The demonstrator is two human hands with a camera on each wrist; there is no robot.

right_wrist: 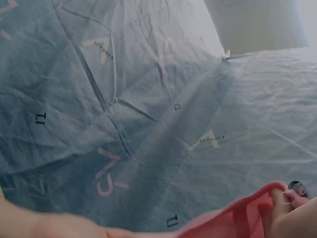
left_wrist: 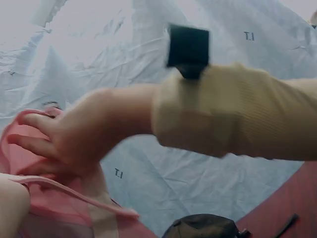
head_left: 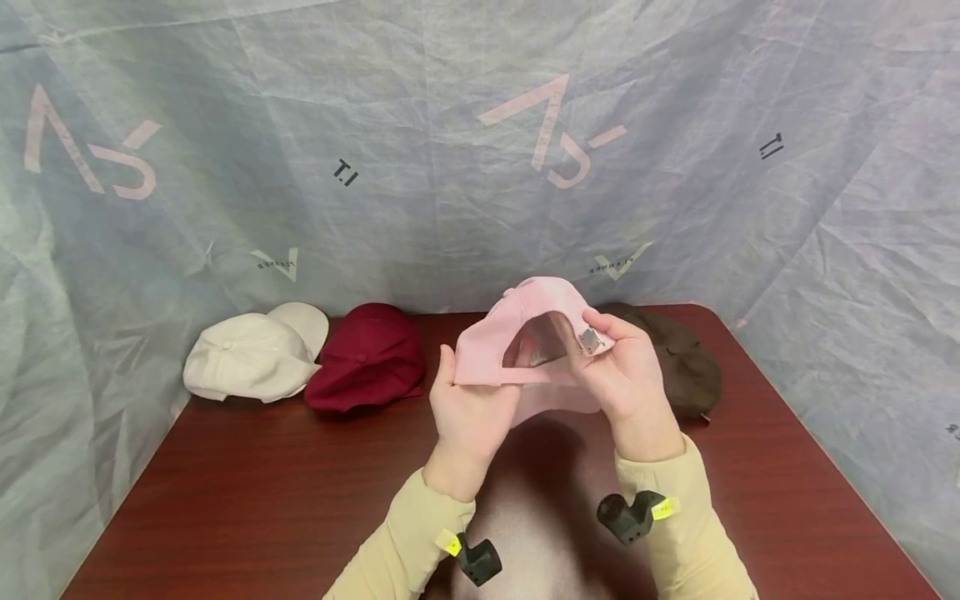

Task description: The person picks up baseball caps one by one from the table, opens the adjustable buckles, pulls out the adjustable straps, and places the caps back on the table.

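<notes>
A pink cap (head_left: 551,294) is held up above the table, its rear opening toward me and its brim hanging low behind. My left hand (head_left: 474,421) grips its left edge, thumb outside and fingers mostly hidden beneath. My right hand (head_left: 630,375) pinches the right side beside a metal buckle (head_left: 591,340). From the left side, a thin strap (head_left: 525,377) runs across the bottom of the opening. The left wrist view shows the right hand's fingers (left_wrist: 34,144) against the cap's inside. In the right wrist view, the cap (right_wrist: 230,218) is only partly visible.
A white cap (head_left: 247,354) and a dark red cap (head_left: 367,358) lie side by side at the table's back left. Behind my right hand is a brown cap (head_left: 682,362), partly covered. Grey printed sheeting (head_left: 420,217) walls the reddish-brown table (head_left: 300,483).
</notes>
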